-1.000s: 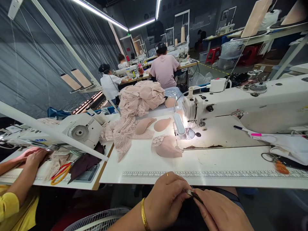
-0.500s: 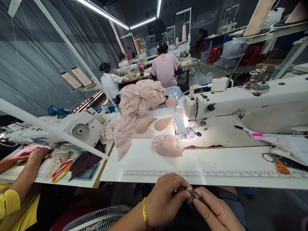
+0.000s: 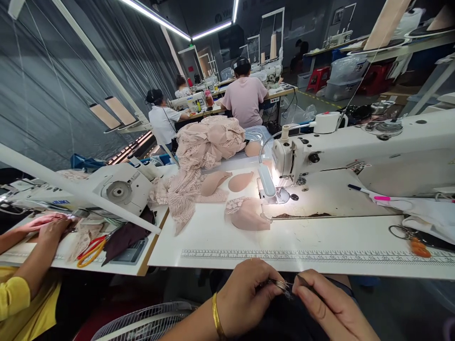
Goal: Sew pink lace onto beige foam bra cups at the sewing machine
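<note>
In front of the table edge, my left hand (image 3: 247, 296), with a gold bangle at the wrist, is closed. Its thumb and forefinger pinch a small round metal bobbin (image 3: 281, 284) with loose thread wisps (image 3: 288, 294) hanging off it. My right hand (image 3: 325, 303) is closed a little to the right, apart from the bobbin. Between its fingertips shows the end of a slim dark tool (image 3: 302, 281); its kind is hidden by the fingers. A fine thread seems to span the gap between the hands.
Beyond the printed ruler (image 3: 284, 256) lie a beige lace-edged cup piece (image 3: 249, 214), loose cups (image 3: 241, 181) and a lace heap (image 3: 213, 139). A lit sewing machine (image 3: 355, 147) stands right, near a keyring (image 3: 419, 247). A co-worker's hand (image 3: 55, 229) works at left.
My right hand has drawn away to the right from the bobbin, opening a small gap. The left hand keeps its pinch, with the bobbin now showing more.
</note>
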Demonstrator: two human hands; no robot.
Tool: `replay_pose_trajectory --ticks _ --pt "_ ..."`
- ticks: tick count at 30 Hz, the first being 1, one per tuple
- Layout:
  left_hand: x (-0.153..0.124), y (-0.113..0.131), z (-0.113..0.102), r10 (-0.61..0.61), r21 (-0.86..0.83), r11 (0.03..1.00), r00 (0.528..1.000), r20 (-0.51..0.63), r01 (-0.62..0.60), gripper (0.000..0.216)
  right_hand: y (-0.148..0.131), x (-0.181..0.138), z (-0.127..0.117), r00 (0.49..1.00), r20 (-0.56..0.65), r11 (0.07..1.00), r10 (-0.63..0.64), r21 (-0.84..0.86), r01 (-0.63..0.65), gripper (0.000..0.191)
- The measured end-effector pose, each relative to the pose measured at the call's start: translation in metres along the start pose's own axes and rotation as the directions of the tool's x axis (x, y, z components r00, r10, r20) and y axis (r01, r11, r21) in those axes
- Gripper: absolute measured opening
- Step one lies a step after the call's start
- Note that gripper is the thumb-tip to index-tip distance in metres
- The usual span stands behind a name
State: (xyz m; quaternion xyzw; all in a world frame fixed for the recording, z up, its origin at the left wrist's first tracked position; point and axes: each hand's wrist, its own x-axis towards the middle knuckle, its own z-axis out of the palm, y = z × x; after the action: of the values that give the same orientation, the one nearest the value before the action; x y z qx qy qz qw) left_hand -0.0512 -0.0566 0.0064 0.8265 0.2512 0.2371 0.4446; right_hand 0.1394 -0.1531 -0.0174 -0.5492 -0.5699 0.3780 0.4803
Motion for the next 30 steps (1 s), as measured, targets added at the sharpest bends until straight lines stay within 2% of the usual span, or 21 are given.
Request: replay_pose_trajectory --ticks 3,5,8,10,13,17,23,30 --pt "0.000 0.001 -0.003 -0.131 -0.092 0.988 0.990 -0.053 0.125 0.014 -0.001 0.001 -0.011 0.999 -0.016 0.994 -0.040 -0.107 0.038 0.016" --pt "0.000 0.000 -0.005 -0.162 -0.108 0.982 0.983 -0.083 0.153 0.014 0.001 0.001 -0.014 0.991 0.018 0.960 -0.132 -0.248 0.132 0.021" --pt "-0.001 -0.002 -0.004 -0.114 -0.057 0.993 0.985 -0.129 0.108 0.012 0.004 0.000 -0.011 0.954 0.038 0.822 -0.297 -0.498 0.276 0.027" --pt "-0.001 -0.003 -0.004 -0.037 0.003 0.999 0.989 -0.146 0.038 0.011 0.003 -0.001 -0.008 0.941 0.031 0.750 -0.337 -0.596 0.288 0.027" --pt "0.000 -0.003 -0.003 0.114 0.112 0.989 0.978 -0.173 -0.096 0.014 -0.002 0.002 -0.007 0.933 0.020 0.706 -0.361 -0.648 0.286 0.023" --pt "0.001 -0.001 -0.003 0.266 0.208 0.951 0.947 -0.182 -0.227 0.022 -0.007 0.005 -0.011 0.887 0.008 0.626 -0.462 -0.705 0.332 0.027" --pt "-0.002 -0.001 -0.004 0.328 0.309 0.913 0.930 -0.164 -0.268 0.028 -0.009 0.001 -0.016 0.890 0.049 0.609 -0.453 -0.713 0.349 0.024" --pt "-0.001 0.001 -0.002 0.393 0.346 0.882 0.906 -0.158 -0.321 0.030 -0.011 0.003 -0.018 0.847 0.087 0.525 -0.525 -0.750 0.402 0.024"
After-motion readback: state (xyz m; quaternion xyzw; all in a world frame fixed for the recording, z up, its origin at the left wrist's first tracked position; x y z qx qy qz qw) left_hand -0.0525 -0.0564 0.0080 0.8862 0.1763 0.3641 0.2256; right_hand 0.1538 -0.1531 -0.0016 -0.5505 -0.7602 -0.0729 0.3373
